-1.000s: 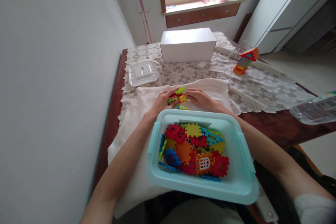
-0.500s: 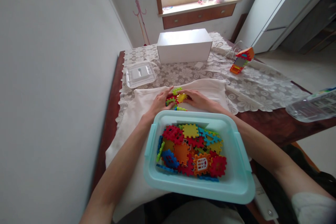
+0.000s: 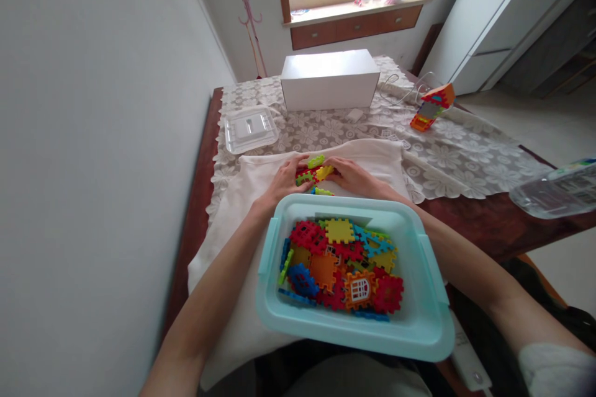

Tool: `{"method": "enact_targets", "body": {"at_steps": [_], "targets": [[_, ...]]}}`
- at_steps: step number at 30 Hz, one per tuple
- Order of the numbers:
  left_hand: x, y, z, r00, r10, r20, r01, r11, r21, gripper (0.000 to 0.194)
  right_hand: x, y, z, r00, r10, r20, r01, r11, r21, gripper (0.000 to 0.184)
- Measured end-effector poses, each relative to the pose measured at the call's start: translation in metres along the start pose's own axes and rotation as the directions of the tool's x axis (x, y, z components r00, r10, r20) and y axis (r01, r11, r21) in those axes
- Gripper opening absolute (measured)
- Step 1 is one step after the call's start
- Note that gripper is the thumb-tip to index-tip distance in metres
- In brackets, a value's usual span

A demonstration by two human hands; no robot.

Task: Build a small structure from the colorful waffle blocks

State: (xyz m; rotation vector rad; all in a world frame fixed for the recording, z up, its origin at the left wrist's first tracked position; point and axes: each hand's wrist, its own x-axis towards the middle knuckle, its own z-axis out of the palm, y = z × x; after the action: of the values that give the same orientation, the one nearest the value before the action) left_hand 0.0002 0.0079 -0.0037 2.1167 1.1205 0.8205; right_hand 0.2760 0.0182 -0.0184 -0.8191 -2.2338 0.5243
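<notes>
Beyond the tub, both hands close in on a small cluster of interlocking building tiles in green, red and yellow on the white cloth. My left hand grips its left side, fingers behind and thumb in front. At the right side, my right hand has its fingers pinched on a yellow tile. A lime-green tile tilts up at the back of the cluster. Just in front lies another piece with green and blue edges, partly hidden by the tub rim.
A light-blue tub of colourful tiles stands between my forearms. Farther back are a clear lid, a white box and an assembled tile model. A clear plastic container sits at the right, and a wall borders the left.
The yellow tile and the lime-green tile have tilted slightly between my hands. My right fingers have shifted a little on the yellow tile. The view has moved slightly.
</notes>
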Motion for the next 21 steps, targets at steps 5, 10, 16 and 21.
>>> {"method": "enact_targets", "body": {"at_steps": [5, 10, 16, 21], "targets": [[0.001, 0.001, -0.002, 1.000, -0.022, 0.016, 0.024, 0.991, -0.128, 0.065, 0.001, -0.004, 0.005, 1.000, 0.022, -0.017, -0.023, 0.999, -0.033, 0.010], [0.001, -0.003, 0.002, 0.998, -0.061, 0.004, 0.060, 0.972, -0.226, 0.062, -0.001, -0.006, 0.006, 0.998, 0.055, -0.024, -0.057, 0.996, -0.066, 0.008], [-0.001, -0.005, 0.006, 0.990, -0.128, -0.061, 0.108, 0.961, -0.255, 0.067, -0.005, 0.002, 0.005, 0.998, 0.049, -0.032, -0.051, 0.996, -0.072, 0.010], [0.001, 0.003, 0.006, 0.986, -0.141, -0.092, 0.127, 0.981, -0.144, 0.067, -0.005, 0.015, 0.001, 1.000, 0.010, -0.017, -0.012, 0.998, -0.067, 0.018]]}}
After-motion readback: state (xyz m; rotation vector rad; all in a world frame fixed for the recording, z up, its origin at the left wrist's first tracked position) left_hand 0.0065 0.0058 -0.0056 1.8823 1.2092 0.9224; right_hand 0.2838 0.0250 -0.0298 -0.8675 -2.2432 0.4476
